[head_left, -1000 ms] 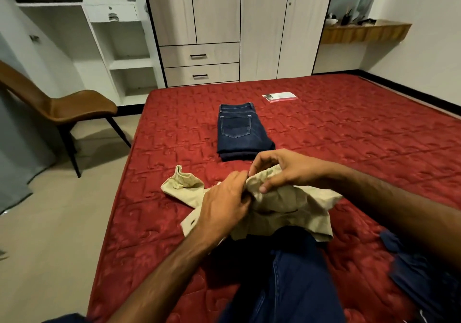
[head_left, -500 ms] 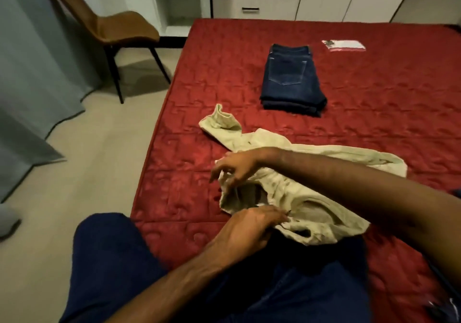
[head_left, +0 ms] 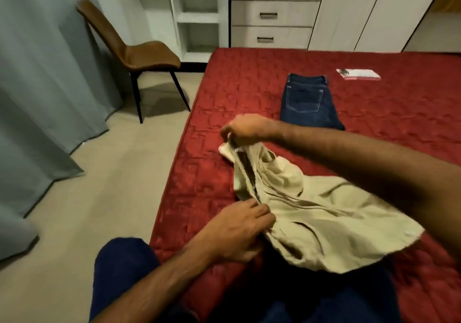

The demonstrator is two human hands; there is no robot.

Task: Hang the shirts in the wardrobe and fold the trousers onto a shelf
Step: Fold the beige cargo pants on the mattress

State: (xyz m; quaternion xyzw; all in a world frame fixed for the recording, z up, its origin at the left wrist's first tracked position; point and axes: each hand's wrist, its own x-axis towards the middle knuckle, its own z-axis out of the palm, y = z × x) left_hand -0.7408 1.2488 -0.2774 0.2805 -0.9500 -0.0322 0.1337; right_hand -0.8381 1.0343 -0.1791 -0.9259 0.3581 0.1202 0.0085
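Beige trousers [head_left: 314, 213] lie crumpled on the red bed [head_left: 249, 93] in front of me. My right hand [head_left: 245, 128] reaches across and pinches the waistband at its far end, lifting it off the bed. My left hand [head_left: 239, 233] grips the near end of the same waistband edge. The band is stretched between the two hands. Folded dark blue jeans [head_left: 308, 100] rest flat on the bed beyond my right forearm.
A white and red packet [head_left: 358, 74] lies on the bed to the right of the jeans. The wardrobe with drawers [head_left: 272, 14] and open white shelves [head_left: 197, 18] stands behind the bed. A brown chair [head_left: 139, 55] and grey curtain [head_left: 37, 85] are left.
My right hand moved up and away, lifting the waistband end. My left hand took hold of the near end. The trousers are now stretched out between both hands.
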